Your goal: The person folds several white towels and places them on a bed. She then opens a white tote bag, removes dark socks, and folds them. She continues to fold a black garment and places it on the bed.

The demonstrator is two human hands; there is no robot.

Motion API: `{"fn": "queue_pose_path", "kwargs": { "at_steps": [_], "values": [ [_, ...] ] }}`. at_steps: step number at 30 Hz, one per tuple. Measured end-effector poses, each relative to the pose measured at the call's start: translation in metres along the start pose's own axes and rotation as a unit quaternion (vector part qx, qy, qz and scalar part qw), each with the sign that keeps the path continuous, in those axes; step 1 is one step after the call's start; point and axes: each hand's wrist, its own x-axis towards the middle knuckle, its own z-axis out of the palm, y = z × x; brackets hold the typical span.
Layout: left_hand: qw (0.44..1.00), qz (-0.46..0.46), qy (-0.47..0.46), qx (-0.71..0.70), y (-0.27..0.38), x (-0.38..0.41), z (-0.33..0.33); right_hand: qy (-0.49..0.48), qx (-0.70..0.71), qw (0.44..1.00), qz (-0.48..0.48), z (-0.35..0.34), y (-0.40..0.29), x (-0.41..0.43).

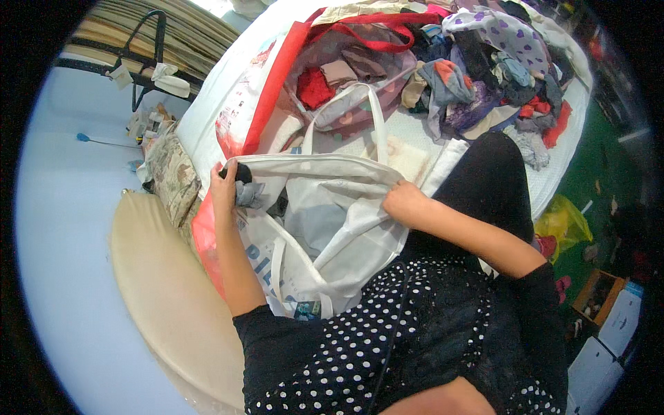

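A white fabric bag (332, 207) with handles and printed lettering lies across my lap, its mouth spread wide. My left hand (225, 181) grips the left end of the rim, with a black rolled cloth (237, 172) and a small grey cloth (249, 194) at its fingers. My right hand (403, 202) is closed on the right side of the rim. Something dark shows inside the bag, only partly visible. Beyond it, a red-edged white bag (270, 88) stands beside a pinkish pouch (347, 114) with folded red (314, 88) and beige cloths (338, 72) in it.
A heap of mixed clothes (467, 88) covers the back right of the white bedding (555, 181). A patterned cushion or bundle (174, 176) and a beige padded board (166, 290) are at the left. A yellow plastic bag (563, 225) and an orange-brown box (599, 298) sit on the green floor.
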Motion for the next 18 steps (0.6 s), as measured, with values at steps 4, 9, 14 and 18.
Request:
{"fn": "queue_pose_path", "kwargs": {
  "at_steps": [4, 9, 14, 18],
  "values": [
    [0.894, -0.056, -0.145, -0.419, 0.126, -0.062, 0.007, 0.174, 0.271, 0.947, -0.012, -0.032, -0.001, -0.026],
    [0.750, -0.097, -0.371, -0.538, 0.204, -0.128, 0.063, 0.330, 0.641, 0.691, 0.065, -0.082, -0.012, -0.066],
    [0.673, -0.038, -0.486, -0.556, 0.264, -0.201, 0.134, 0.408, 0.769, 0.455, 0.189, -0.079, 0.000, -0.104],
    [0.560, -0.105, -0.583, -0.579, 0.297, -0.240, 0.167, 0.540, 0.737, 0.317, 0.254, -0.058, 0.018, -0.158]
  ]
}}
